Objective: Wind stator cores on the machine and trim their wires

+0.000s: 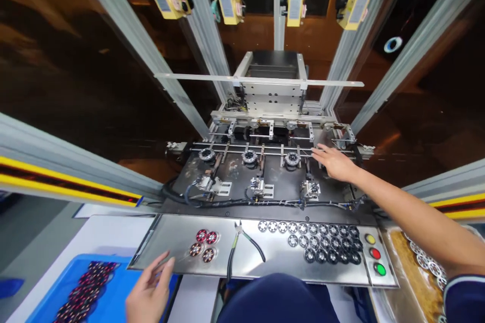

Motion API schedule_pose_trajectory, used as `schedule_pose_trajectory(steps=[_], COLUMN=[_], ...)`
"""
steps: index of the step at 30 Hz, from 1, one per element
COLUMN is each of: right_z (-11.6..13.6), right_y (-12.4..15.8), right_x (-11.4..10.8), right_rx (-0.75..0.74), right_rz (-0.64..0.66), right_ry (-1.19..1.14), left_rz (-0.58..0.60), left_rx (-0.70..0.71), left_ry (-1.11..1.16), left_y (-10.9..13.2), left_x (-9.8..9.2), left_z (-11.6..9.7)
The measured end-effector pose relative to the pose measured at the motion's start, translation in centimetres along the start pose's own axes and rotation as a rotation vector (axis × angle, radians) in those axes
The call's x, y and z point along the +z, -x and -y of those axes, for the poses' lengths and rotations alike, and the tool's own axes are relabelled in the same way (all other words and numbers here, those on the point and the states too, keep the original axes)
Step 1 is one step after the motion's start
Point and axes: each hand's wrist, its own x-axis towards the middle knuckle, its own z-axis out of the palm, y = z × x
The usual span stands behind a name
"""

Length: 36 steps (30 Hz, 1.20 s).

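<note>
L hand (149,292): left of cutters (238,232), fingers apart
R hand (337,164): beyond cutters, near machine (273,174), fingers partly spread
Red discs (197,248): left of cutters, grouped prob. for easy reach

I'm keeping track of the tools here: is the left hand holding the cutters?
No, the cutters lie on the metal shelf, with the open left hand apart from them.

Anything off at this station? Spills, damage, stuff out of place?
Only the cutters: splayed open on the tray between the coils and rings, one handle reaching the front edge, where it could get knocked. No spill or damage that I can make out.
</note>
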Motion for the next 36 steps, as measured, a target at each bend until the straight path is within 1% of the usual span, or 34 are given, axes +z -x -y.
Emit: schedule_pose_trajectory(steps=[3, 5, 7, 9, 10, 11, 13, 14, 15, 16, 18, 19, 21, 22, 24, 26, 28, 31, 33, 34, 36], right_z=[1.4, 1.8, 1.6, 1.2, 1.0, 0.8, 0.5, 0.5, 0.4, 0.4, 0.4, 0.4, 0.4, 0.4, 0.4, 0.4, 0.4, 0.5, 0.5, 0.6, 0.7], right_y=[-3.4, -5.0, -5.9, -6.2, -6.2, -6.2, -6.1, -6.0, -6.0, -6.0, -6.1, -6.1, -6.2, -6.2, -6.2, -6.2, -6.2, -6.3, -6.4, -6.5, -6.8], right_x=[0.0, 0.5, 1.2, 1.9, 2.2, 2.5, 2.9, 3.1, 3.3, 3.4, 3.6, 3.7, 3.9, 3.9, 4.1, 4.1, 4.1, 3.8, 3.6, 3.5, 3.6], right_rx=[-0.159, -0.22, -0.252, -0.268, -0.274, -0.281, -0.296, -0.302, -0.307, -0.31, -0.313, -0.316, -0.322, -0.326, -0.333, -0.338, -0.342, -0.362, -0.382, -0.392, -0.409], right_rz=[0.032, 0.047, 0.05, 0.043, 0.037, 0.031, 0.015, 0.005, -0.005, -0.016, -0.039, -0.05, -0.071, -0.08, -0.094, -0.107, -0.123, -0.145, -0.162, -0.173, -0.196], right_ry=[-0.03, -0.047, -0.063, -0.077, -0.083, -0.088, -0.094, -0.094, -0.091, -0.088, -0.082, -0.079, -0.078, -0.078, -0.076, -0.067, -0.047, -0.001, 0.034, 0.05, 0.076], left_rz=[-0.02, -0.039, -0.062, -0.054, -0.031, 0.007, 0.112, 0.148, 0.201, 0.282, 0.381, 0.421, 0.469, 0.479, 0.48, 0.475, 0.481, 0.502, 0.482, 0.454, 0.376], left_rx=[0.02, 0.046, 0.105, 0.243, 0.35, 0.476, 0.762, 0.889, 1.011, 1.112, 1.192, 1.216, 1.237, 1.234, 1.211, 1.186, 1.177, 1.197, 1.208, 1.201, 1.153], left_ry=[0.016, 0.013, -0.013, -0.039, -0.047, -0.05, -0.084, -0.109, -0.182, -0.305, -0.385, -0.423, -0.492, -0.525, -0.579, -0.619, -0.65, -0.675, -0.672, -0.668, -0.672], left_y=[0.3, 0.8, 1.5, 1.9, 2.0, 1.7, 0.6, -0.4, -1.5, -2.8, -5.2, -6.3, -7.6, -8.0, -8.2, -8.0, -7.6, -7.7, -8.9, -9.9, -12.7], left_x=[-0.6, -1.0, -1.4, -1.4, -1.0, -0.3, 2.1, 3.9, 5.8, 7.9, 12.1, 13.9, 16.7, 17.6, 18.7, 19.1, 19.0, 18.2, 16.7, 15.7, 13.2], left_z=[0.6, 1.2, 1.3, 0.1, -1.2, -3.0, -7.5, -10.0, -12.5, -14.8, -18.6, -19.9, -21.3, -21.6, -21.5, -21.2, -21.5, -22.9, -24.1, -24.6, -24.9])
